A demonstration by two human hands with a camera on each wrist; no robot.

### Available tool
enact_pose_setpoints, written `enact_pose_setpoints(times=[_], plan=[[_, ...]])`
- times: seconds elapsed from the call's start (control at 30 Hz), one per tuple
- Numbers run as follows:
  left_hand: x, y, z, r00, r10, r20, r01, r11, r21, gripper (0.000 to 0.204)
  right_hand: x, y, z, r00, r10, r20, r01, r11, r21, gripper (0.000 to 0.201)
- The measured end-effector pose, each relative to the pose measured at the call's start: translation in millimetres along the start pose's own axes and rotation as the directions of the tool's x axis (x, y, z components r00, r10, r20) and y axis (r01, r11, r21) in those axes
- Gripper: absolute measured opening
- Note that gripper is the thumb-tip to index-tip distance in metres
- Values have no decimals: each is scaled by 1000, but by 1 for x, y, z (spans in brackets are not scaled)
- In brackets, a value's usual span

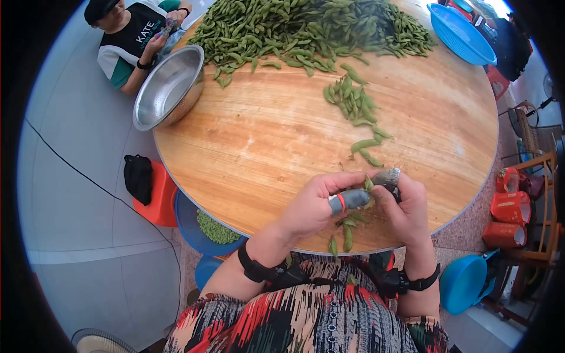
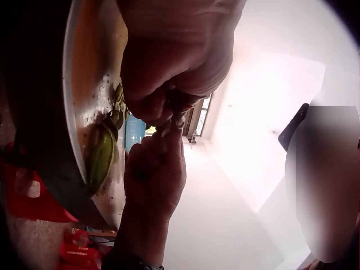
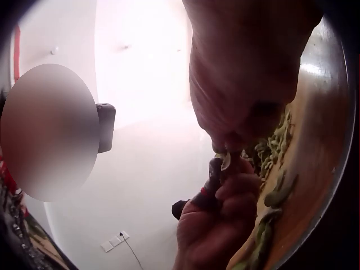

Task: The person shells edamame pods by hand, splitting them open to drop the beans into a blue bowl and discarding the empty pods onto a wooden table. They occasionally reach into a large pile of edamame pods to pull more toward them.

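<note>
Over the near edge of the round table, both hands meet at a green soybean pod (image 1: 369,183). My left hand (image 1: 311,203) pinches the pod; its thumb wears a dark grey cover with a red band (image 1: 341,202). My right hand (image 1: 409,212) pinches the same pod from the other side, a grey ribbed cover (image 1: 387,176) on one finger. In the right wrist view, a pale part of the pod (image 3: 226,162) shows between the fingertips. Several loose pods (image 1: 348,238) lie on the wood just below the hands.
A large pod heap (image 1: 294,29) covers the table's (image 1: 247,159) far side, with a smaller pile (image 1: 353,101) nearer. A steel bowl (image 1: 168,88) stands at the left edge, a blue basket (image 1: 462,34) far right. Shelled beans (image 1: 218,228) fill a blue basin below; another person sits across.
</note>
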State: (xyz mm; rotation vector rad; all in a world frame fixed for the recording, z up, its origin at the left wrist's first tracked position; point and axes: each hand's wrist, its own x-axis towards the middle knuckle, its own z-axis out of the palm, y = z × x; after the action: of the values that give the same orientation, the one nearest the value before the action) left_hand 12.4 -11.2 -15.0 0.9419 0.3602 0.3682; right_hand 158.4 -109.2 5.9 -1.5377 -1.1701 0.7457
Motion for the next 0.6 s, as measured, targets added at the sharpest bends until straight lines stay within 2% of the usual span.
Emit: enact_pose_setpoints(times=[0.03,0.07,0.1,0.13,0.17,0.2,0.27,0.33,0.37,0.4,0.47,0.5,0.53,0.57,0.6], plan=[[-2,2,-3,997,-68,46,73,991,-111,36,-1,-1,1,1000,1,0,-1,1000,1,15],[-3,3,-5,986,-130,100,149,965,-216,37,-1,-2,3,998,-52,-32,49,996,-77,14],[-2,2,-3,986,-131,102,150,965,-214,37,-2,-3,4,992,-107,-61,96,983,-156,13],[-1,0,-1,988,-136,78,149,969,-199,38,-3,-2,5,992,-107,-64,96,983,-156,13],[-1,-2,0,989,-141,52,148,971,-186,39,-3,-1,6,968,-247,-31,217,898,-383,11],[-2,-3,0,988,-144,52,152,971,-185,39,-5,0,7,928,-370,34,320,747,-583,10],[-4,-4,1,994,-110,16,111,991,-72,38,-4,0,8,923,-383,38,333,746,-576,10],[-4,-8,-3,992,-126,30,128,986,-106,37,-4,1,10,916,-398,44,350,742,-573,10],[-4,-9,-5,989,-140,43,145,979,-142,35,-4,2,12,956,-285,-72,238,894,-381,9],[-3,-8,-5,990,-138,44,143,979,-143,35,-4,2,13,977,-145,-157,121,980,-155,9],[-2,-6,-4,986,-134,94,157,939,-305,33,-5,0,17,968,-173,-180,129,965,-229,9],[-3,-2,1,987,-133,92,155,939,-305,33,-6,-1,20,957,-203,-206,136,944,-299,9],[-2,4,10,980,-195,-28,175,927,-332,33,-6,-2,22,957,-206,-204,139,944,-298,9],[-2,8,14,955,-257,-146,190,913,-361,33,-6,-4,24,952,-233,-200,147,917,-371,9],[-2,6,12,956,-255,-146,188,914,-360,33,-7,-5,26,946,-259,-196,151,884,-442,9]])
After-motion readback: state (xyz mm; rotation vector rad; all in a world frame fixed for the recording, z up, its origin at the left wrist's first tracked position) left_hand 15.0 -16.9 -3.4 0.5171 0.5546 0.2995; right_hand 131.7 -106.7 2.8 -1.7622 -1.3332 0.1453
